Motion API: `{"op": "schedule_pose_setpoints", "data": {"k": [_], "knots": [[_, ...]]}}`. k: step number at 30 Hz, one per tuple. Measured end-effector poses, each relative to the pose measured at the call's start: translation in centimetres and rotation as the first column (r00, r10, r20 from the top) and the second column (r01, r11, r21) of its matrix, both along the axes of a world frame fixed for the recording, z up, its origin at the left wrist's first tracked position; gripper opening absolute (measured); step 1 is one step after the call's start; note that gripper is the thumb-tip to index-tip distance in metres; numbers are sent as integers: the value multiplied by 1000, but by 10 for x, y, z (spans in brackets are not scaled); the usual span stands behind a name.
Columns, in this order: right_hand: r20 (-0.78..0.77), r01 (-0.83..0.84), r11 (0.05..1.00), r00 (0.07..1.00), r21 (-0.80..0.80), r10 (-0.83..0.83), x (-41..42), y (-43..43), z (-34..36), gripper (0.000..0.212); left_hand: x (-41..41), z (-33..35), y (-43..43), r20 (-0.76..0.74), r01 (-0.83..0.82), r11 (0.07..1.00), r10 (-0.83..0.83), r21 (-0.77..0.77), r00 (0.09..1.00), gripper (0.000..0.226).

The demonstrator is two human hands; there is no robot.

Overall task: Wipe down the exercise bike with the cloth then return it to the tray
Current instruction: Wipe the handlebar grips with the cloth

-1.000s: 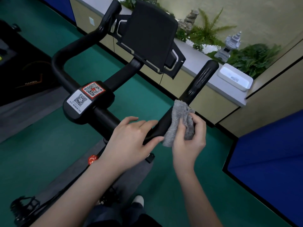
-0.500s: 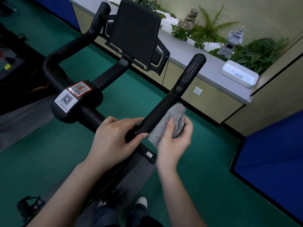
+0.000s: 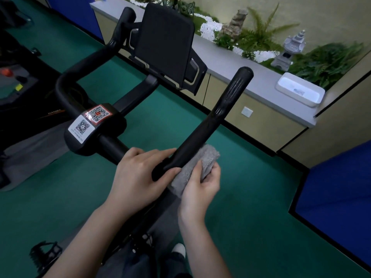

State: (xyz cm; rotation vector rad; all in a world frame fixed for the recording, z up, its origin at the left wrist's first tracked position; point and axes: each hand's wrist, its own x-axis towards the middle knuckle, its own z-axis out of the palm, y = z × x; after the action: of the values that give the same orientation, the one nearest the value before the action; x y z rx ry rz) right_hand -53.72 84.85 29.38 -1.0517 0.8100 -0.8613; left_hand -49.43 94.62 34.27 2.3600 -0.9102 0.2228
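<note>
— Where's the cloth now?

— Centre of the frame. My right hand (image 3: 200,187) has its fingers curled round the grey cloth (image 3: 208,156), pressing it against the near end of the right handlebar (image 3: 203,125) of the exercise bike (image 3: 112,125). My left hand (image 3: 138,177) is wrapped over the bar just beside it, steadying.

— How do you wipe it well?

— I'd wrap the cloth round the bar and slide toward the tip at upper right with even pressure. The white tray (image 3: 309,102) waits on the ledge, far right.
</note>
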Motion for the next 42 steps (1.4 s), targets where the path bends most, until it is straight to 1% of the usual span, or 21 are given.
{"op": "schedule_pose_setpoints", "data": {"k": [3, 5, 8, 13, 14, 17, 19, 21, 22, 24, 25, 27, 28, 29, 30, 32, 37, 39, 40, 42], "knots": [[41, -90, 992, 995, 88, 87, -1, 0, -5, 11, 1, 1, 2, -15, 15, 1000, -15, 12, 1000, 43], [70, -109, 986, 992, 128, 101, 6, -9, -3, 16, 2, 1, 2, -19, 24, 1000, -24, 17, 1000, 43], [90, -133, 980, 989, 149, 121, 12, -15, 1, 21, 3, 3, 2, -27, 33, 999, -33, 19, 999, 43], [66, -313, 934, 950, 171, 306, -8, -1, -4, 23, 6, 5, 4, -50, 60, 998, -58, 20, 997, 38], [68, -325, 927, 946, 189, 318, -10, 0, -2, 22, 6, 5, 5, -57, 67, 998, -65, 19, 996, 38], [103, -271, 927, 962, 258, 253, -3, -9, 7, 21, 9, 7, 5, -72, 84, 995, -81, 46, 994, 40], [113, -185, 950, 981, 253, 161, 5, -18, 16, 17, 10, 9, 5, -89, 94, 993, -88, 64, 992, 43], [46, -49, 984, 998, 169, 41, 10, -23, 23, 16, 12, 12, 5, -104, 98, 992, -89, 79, 991, 45], [-4, 17, 996, 1000, 90, -17, 10, -22, 25, 16, 14, 15, 4, -118, 94, 992, -84, 83, 989, 46], [-80, 112, 983, 989, -147, -125, 5, -14, 28, 17, 19, 19, 2, -179, 84, 993, -68, 80, 981, 49], [-94, 129, 944, 982, -305, -165, 1, -9, 30, 16, 22, 20, 0, -207, 84, 994, -68, 71, 976, 49], [-96, 87, 796, 979, -599, -179, -3, -3, 32, 17, 28, 21, -5, -239, 106, 994, -95, 34, 966, 44], [-99, 54, 718, 981, -694, -169, -2, -3, 32, 18, 31, 22, -7, -253, 124, 992, -115, 20, 961, 42], [-110, 26, 660, 980, -750, -164, 0, -5, 33, 20, 35, 23, -9, -269, 139, 990, -130, 14, 954, 41], [-125, 9, 624, 977, -781, -171, 3, -9, 35, 22, 37, 24, -11, -283, 148, 989, -139, 11, 949, 40], [-163, -14, 586, 966, -810, -202, 12, -22, 43, 26, 40, 23, -11, -308, 157, 988, -150, -2, 940, 40], [-264, -129, 544, 948, -829, -178, 28, -50, 67, 26, 43, 20, -11, -333, 171, 985, -171, -31, 927, 41], [-336, -243, 501, 936, -831, -103, 23, -49, 72, 26, 44, 17, -10, -338, 171, 984, -176, -47, 925, 40], [-388, -325, 461, 920, -826, -46, 20, -48, 75, 27, 45, 17, -9, -345, 172, 983, -183, -61, 921, 38], [-509, -493, 358, 859, -793, 57, 19, -50, 86, 29, 45, 16, -8, -363, 174, 981, -193, -84, 911, 36]]}}
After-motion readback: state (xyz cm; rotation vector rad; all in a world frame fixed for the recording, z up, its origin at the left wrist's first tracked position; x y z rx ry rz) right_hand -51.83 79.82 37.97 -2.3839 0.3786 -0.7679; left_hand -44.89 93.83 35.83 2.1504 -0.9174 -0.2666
